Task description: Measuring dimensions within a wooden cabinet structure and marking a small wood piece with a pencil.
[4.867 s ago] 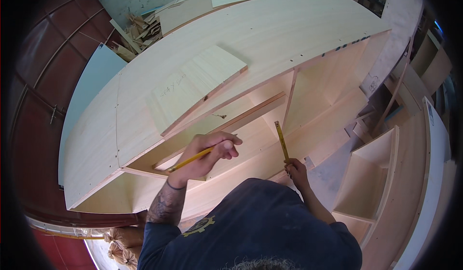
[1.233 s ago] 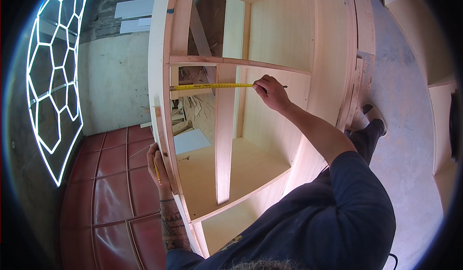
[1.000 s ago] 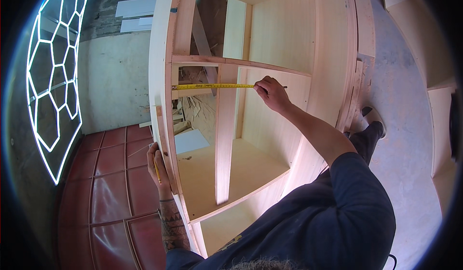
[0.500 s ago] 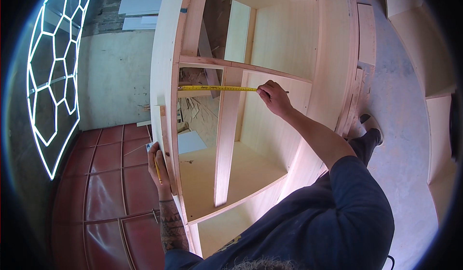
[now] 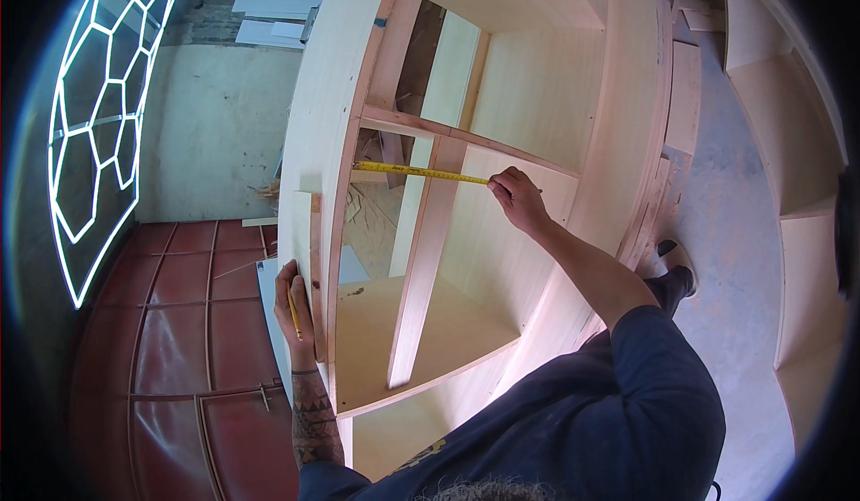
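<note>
One plywood cabinet (image 5: 502, 98), one tape (image 5: 421, 172), one pencil (image 5: 293, 311). Right hand (image 5: 515, 198) pinches tape; left hand (image 5: 296, 308) grips pencil against cabinet edge. Red tile floor (image 5: 179, 322), concrete wall (image 5: 210, 134).

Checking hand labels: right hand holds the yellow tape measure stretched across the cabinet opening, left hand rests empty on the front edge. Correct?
Not quite. The head view shows the left hand is not empty: it holds a yellow pencil against the plywood cabinet's front edge. The rest stands: the right hand holds the yellow tape measure stretched across the opening.
</note>
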`<control>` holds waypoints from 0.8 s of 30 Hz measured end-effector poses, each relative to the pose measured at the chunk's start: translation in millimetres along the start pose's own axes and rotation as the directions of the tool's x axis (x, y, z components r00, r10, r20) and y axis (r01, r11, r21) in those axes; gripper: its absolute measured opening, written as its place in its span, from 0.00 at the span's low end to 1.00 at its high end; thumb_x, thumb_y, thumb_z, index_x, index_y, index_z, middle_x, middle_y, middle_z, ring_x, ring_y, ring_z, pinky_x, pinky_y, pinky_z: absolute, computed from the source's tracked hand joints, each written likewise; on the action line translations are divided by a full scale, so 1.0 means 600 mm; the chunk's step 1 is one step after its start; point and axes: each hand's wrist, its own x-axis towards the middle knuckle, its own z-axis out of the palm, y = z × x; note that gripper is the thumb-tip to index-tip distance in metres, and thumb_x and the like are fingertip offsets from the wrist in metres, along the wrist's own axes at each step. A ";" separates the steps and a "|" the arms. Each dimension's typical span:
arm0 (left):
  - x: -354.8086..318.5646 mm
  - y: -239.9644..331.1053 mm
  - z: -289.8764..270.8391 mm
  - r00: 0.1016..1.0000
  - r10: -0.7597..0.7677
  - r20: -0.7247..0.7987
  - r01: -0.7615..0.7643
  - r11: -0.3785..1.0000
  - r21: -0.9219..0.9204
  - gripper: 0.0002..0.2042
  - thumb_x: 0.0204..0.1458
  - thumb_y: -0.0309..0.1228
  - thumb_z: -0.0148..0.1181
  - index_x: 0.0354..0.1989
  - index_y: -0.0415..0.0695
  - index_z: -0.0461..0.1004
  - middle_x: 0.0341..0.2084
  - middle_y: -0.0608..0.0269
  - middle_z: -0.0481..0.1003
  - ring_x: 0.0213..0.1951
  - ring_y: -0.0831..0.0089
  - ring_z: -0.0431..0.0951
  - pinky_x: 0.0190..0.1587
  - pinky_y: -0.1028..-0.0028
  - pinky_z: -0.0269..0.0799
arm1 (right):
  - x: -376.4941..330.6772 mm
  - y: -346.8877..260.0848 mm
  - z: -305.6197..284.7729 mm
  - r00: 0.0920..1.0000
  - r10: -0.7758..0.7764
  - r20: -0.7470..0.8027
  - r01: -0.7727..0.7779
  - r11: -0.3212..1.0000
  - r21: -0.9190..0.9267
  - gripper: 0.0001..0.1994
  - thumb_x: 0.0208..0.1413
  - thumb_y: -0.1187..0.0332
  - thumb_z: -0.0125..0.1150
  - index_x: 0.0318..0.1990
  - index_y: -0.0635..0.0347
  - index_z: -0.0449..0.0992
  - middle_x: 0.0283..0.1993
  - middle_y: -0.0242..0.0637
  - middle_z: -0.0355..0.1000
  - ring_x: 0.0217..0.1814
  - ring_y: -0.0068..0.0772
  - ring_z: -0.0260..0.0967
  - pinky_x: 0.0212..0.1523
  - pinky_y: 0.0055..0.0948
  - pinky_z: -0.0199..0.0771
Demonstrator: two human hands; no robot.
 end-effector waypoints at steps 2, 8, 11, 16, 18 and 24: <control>-0.001 -0.005 -0.007 1.000 -0.009 0.001 0.009 1.000 -0.027 0.20 0.74 0.34 0.49 0.65 0.32 0.73 0.56 0.48 0.80 0.58 0.62 0.80 0.63 0.65 0.73 | 0.005 -0.004 0.001 1.000 -0.005 0.019 0.005 1.000 -0.015 0.05 0.68 0.68 0.66 0.43 0.59 0.81 0.38 0.38 0.75 0.44 0.45 0.74 0.45 0.43 0.77; 0.003 -0.010 0.000 0.999 -0.038 -0.009 0.037 0.998 -0.051 0.19 0.73 0.31 0.51 0.65 0.32 0.74 0.57 0.47 0.80 0.60 0.61 0.79 0.66 0.65 0.71 | 0.008 -0.004 -0.005 0.997 0.049 0.067 -0.049 0.999 -0.010 0.05 0.68 0.68 0.66 0.43 0.60 0.81 0.39 0.38 0.75 0.44 0.45 0.74 0.46 0.42 0.77; 0.001 -0.012 0.000 0.998 -0.056 -0.022 0.055 0.998 -0.035 0.19 0.72 0.31 0.52 0.65 0.33 0.74 0.57 0.48 0.80 0.60 0.61 0.78 0.66 0.66 0.70 | 0.006 -0.001 -0.005 0.994 0.052 0.093 -0.051 0.999 -0.010 0.05 0.68 0.68 0.65 0.43 0.60 0.81 0.39 0.39 0.75 0.44 0.44 0.74 0.46 0.42 0.77; 0.001 -0.002 0.001 0.993 -0.111 -0.029 0.109 0.993 -0.039 0.18 0.72 0.32 0.53 0.64 0.34 0.75 0.57 0.48 0.80 0.60 0.62 0.79 0.66 0.67 0.71 | 0.008 0.007 -0.008 0.991 0.022 0.129 -0.022 1.000 0.000 0.05 0.68 0.69 0.65 0.44 0.60 0.80 0.39 0.39 0.75 0.44 0.44 0.75 0.47 0.42 0.78; -0.001 0.005 0.001 0.988 -0.138 -0.067 0.137 0.990 -0.010 0.18 0.71 0.32 0.54 0.63 0.34 0.75 0.56 0.48 0.80 0.59 0.63 0.79 0.65 0.67 0.71 | 0.009 0.009 -0.007 0.990 0.017 0.142 -0.018 1.000 0.005 0.04 0.68 0.69 0.64 0.43 0.59 0.80 0.39 0.39 0.75 0.43 0.44 0.75 0.46 0.42 0.78; 0.001 0.005 -0.002 0.962 -0.238 -0.137 0.243 0.970 0.020 0.18 0.70 0.32 0.55 0.62 0.34 0.75 0.56 0.49 0.81 0.59 0.62 0.80 0.65 0.66 0.72 | 0.012 0.005 -0.008 0.982 0.036 0.186 -0.042 0.999 0.029 0.04 0.69 0.69 0.64 0.42 0.59 0.79 0.38 0.38 0.76 0.42 0.45 0.75 0.44 0.43 0.78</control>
